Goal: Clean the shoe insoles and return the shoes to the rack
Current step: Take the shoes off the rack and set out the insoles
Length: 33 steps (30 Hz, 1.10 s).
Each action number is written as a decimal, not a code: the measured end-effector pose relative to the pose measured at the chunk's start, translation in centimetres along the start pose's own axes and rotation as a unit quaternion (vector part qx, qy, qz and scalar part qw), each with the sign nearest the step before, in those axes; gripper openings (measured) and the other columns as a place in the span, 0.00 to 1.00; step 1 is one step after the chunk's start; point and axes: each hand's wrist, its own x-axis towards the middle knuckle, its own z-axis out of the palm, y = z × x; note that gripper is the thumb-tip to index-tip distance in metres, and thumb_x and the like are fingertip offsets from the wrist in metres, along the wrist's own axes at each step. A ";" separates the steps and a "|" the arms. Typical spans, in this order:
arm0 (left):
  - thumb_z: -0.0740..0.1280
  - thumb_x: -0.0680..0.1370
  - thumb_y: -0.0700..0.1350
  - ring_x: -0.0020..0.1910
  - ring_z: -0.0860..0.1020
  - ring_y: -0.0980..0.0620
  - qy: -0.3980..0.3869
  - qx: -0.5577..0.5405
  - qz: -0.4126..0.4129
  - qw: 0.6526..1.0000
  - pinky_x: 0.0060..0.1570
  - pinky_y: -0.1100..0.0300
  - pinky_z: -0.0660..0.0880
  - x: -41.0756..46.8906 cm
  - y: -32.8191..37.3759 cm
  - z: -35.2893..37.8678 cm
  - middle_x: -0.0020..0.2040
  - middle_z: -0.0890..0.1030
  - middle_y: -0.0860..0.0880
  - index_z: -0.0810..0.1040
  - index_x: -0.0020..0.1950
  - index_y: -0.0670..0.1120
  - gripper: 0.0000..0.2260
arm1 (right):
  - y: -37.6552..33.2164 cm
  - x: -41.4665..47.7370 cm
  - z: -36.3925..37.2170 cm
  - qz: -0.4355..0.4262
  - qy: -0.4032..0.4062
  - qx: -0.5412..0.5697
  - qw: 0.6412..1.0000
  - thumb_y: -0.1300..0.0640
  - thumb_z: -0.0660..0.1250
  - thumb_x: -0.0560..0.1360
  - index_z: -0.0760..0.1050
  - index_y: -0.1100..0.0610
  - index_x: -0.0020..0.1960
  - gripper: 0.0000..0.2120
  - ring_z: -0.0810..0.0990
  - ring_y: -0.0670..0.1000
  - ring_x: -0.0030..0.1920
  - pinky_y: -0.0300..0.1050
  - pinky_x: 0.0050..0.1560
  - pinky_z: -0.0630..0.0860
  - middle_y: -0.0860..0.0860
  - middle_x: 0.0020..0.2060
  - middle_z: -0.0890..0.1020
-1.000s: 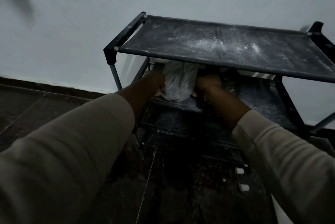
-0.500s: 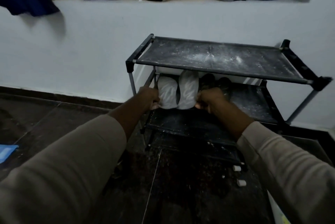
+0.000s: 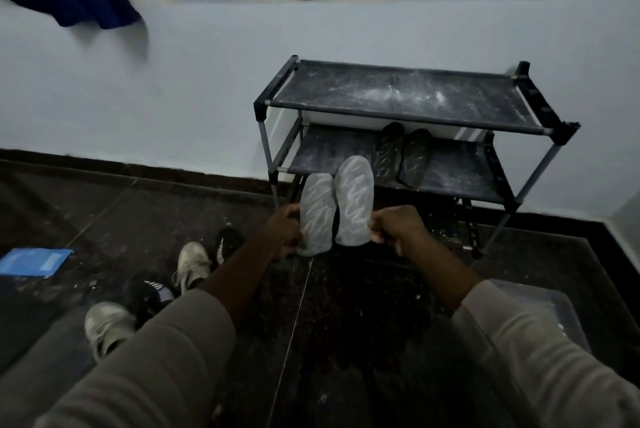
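- I see the shoe rack (image 3: 408, 95) standing against the wall (image 3: 173, 81), ahead and right of centre.
- On its middle shelf (image 3: 329, 154), toward the right, lies a pair of shoes (image 3: 389, 154).
- Before the rack, the left hand (image 3: 282, 230) and right hand (image 3: 398, 230) hold a second pair (image 3: 355, 199) side by side, one shoe each.
- Loose shoes (image 3: 190, 263) lie on the floor (image 3: 346, 323) to the left, with a folder (image 3: 34, 261) beyond them.
- A plastic bin (image 3: 540, 316) sits low right.

Grey shoes (image 3: 353, 200), patterned soles showing, held side by side before the rack (image 3: 346, 90).

Loose beige long sleeves (image 3: 156, 358)
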 end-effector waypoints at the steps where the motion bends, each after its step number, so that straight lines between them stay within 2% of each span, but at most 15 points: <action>1: 0.56 0.71 0.22 0.50 0.78 0.40 -0.001 0.003 0.002 1.000 0.33 0.53 0.77 -0.2 -1.4 -0.1 0.57 0.78 0.41 0.73 0.68 0.44 0.29 | 0.9 -0.2 -0.1 0.005 -0.002 -0.005 1.000 0.74 0.64 0.76 0.76 0.66 0.39 0.09 0.74 0.53 0.27 0.37 0.21 0.72 0.60 0.31 0.77; 3: 0.58 0.72 0.25 0.52 0.80 0.38 -0.003 0.009 0.001 1.000 0.36 0.47 0.81 -0.5 -3.9 -0.3 0.56 0.80 0.40 0.75 0.66 0.45 0.27 | 2.6 -0.3 0.0 0.011 -0.010 -0.019 1.000 0.74 0.64 0.75 0.76 0.67 0.39 0.08 0.72 0.53 0.27 0.40 0.24 0.70 0.61 0.32 0.76; 5: 0.58 0.77 0.29 0.53 0.81 0.39 0.002 0.004 0.010 1.000 0.41 0.47 0.80 -1.1 -6.1 -0.5 0.55 0.81 0.39 0.78 0.62 0.44 0.19 | 4.3 -0.4 0.5 0.012 -0.021 -0.030 0.999 0.74 0.63 0.75 0.76 0.67 0.41 0.07 0.70 0.52 0.27 0.41 0.26 0.68 0.62 0.34 0.75; 8: 0.59 0.79 0.32 0.46 0.83 0.42 0.004 -0.003 0.019 1.000 0.47 0.43 0.82 -3.5 -8.0 -0.9 0.44 0.83 0.42 0.78 0.52 0.41 0.10 | 6.9 0.0 1.7 0.024 -0.036 -0.049 0.998 0.74 0.63 0.75 0.75 0.67 0.40 0.07 0.69 0.52 0.27 0.42 0.28 0.67 0.62 0.33 0.74; 11: 0.54 0.75 0.20 0.35 0.82 0.59 0.022 -0.046 0.004 0.999 0.32 0.63 0.79 -4.5 -10.6 -1.4 0.33 0.83 0.52 0.76 0.53 0.38 0.19 | 9.5 1.5 3.1 0.049 -0.047 -0.073 0.995 0.74 0.64 0.75 0.77 0.67 0.42 0.07 0.71 0.53 0.29 0.43 0.29 0.69 0.60 0.33 0.75; 14: 0.55 0.73 0.17 0.35 0.80 0.58 0.045 -0.070 -0.005 0.997 0.29 0.67 0.75 -4.1 -14.0 -1.3 0.39 0.80 0.50 0.73 0.56 0.42 0.24 | 13.0 3.6 4.7 0.086 -0.045 -0.094 0.991 0.73 0.64 0.75 0.77 0.66 0.37 0.09 0.72 0.54 0.30 0.45 0.31 0.70 0.61 0.34 0.77; 18: 0.64 0.70 0.24 0.56 0.79 0.40 0.052 -0.054 -0.036 0.996 0.44 0.51 0.79 0.8 -23.2 -2.7 0.58 0.79 0.39 0.73 0.64 0.34 0.23 | 17.6 6.1 7.1 0.131 -0.050 -0.105 0.985 0.70 0.64 0.78 0.75 0.64 0.34 0.13 0.74 0.55 0.30 0.45 0.31 0.73 0.61 0.33 0.77; 20: 0.68 0.66 0.31 0.58 0.80 0.35 0.039 -0.022 -0.060 0.997 0.44 0.47 0.81 5.5 -31.9 -3.4 0.58 0.81 0.38 0.76 0.64 0.38 0.26 | 19.8 7.2 8.0 0.147 -0.060 -0.107 0.981 0.68 0.63 0.80 0.74 0.62 0.35 0.15 0.74 0.53 0.29 0.41 0.26 0.73 0.58 0.31 0.77; 22: 0.73 0.66 0.40 0.56 0.81 0.35 0.039 -0.019 -0.096 0.994 0.45 0.42 0.81 7.5 -36.7 -3.6 0.55 0.82 0.39 0.79 0.60 0.41 0.22 | 21.9 8.3 8.6 0.159 -0.065 -0.111 0.979 0.68 0.63 0.78 0.74 0.62 0.35 0.14 0.74 0.52 0.27 0.38 0.22 0.73 0.58 0.31 0.76; 24: 0.72 0.68 0.49 0.56 0.80 0.36 0.076 -0.039 -0.100 0.991 0.53 0.37 0.79 6.2 -35.9 -3.5 0.54 0.82 0.40 0.79 0.57 0.45 0.19 | 23.6 9.3 9.0 0.169 -0.063 -0.121 0.976 0.70 0.65 0.75 0.75 0.63 0.36 0.10 0.74 0.52 0.25 0.39 0.24 0.73 0.59 0.31 0.77; 26: 0.69 0.76 0.45 0.60 0.78 0.34 0.106 -0.050 -0.101 0.988 0.58 0.37 0.77 4.0 -32.7 -3.1 0.59 0.80 0.37 0.78 0.61 0.44 0.14 | 25.0 10.1 9.5 0.187 -0.069 -0.126 0.972 0.70 0.65 0.75 0.75 0.62 0.40 0.07 0.74 0.52 0.26 0.42 0.28 0.73 0.58 0.31 0.76; 27: 0.66 0.81 0.40 0.62 0.77 0.34 0.113 -0.047 -0.101 0.987 0.59 0.39 0.77 2.8 -30.2 -2.7 0.62 0.78 0.35 0.75 0.66 0.40 0.14 | 25.5 10.3 9.7 0.193 -0.074 -0.130 0.970 0.70 0.64 0.75 0.74 0.61 0.41 0.07 0.73 0.52 0.27 0.43 0.29 0.72 0.57 0.31 0.75; 29: 0.58 0.84 0.34 0.65 0.74 0.39 0.084 -0.014 -0.112 0.990 0.57 0.51 0.76 3.1 -30.9 -2.6 0.67 0.74 0.37 0.68 0.72 0.32 0.16 | 27.0 11.2 10.2 0.203 -0.078 -0.141 0.966 0.69 0.64 0.76 0.72 0.59 0.41 0.08 0.71 0.53 0.27 0.44 0.30 0.70 0.57 0.30 0.74; 31: 0.59 0.83 0.32 0.67 0.71 0.42 0.056 0.029 -0.125 0.990 0.61 0.59 0.72 2.6 -31.3 -2.4 0.70 0.70 0.37 0.63 0.74 0.31 0.19 | 28.5 11.7 10.5 0.218 -0.076 -0.157 0.960 0.68 0.64 0.77 0.71 0.59 0.39 0.10 0.71 0.53 0.26 0.43 0.29 0.71 0.57 0.30 0.74; 33: 0.62 0.81 0.29 0.66 0.72 0.44 0.046 0.025 -0.128 0.990 0.58 0.70 0.71 3.1 -32.6 -2.5 0.70 0.70 0.36 0.61 0.75 0.31 0.23 | 30.0 12.1 10.5 0.226 -0.082 -0.184 0.953 0.68 0.62 0.78 0.69 0.59 0.38 0.11 0.71 0.52 0.24 0.41 0.25 0.71 0.56 0.31 0.73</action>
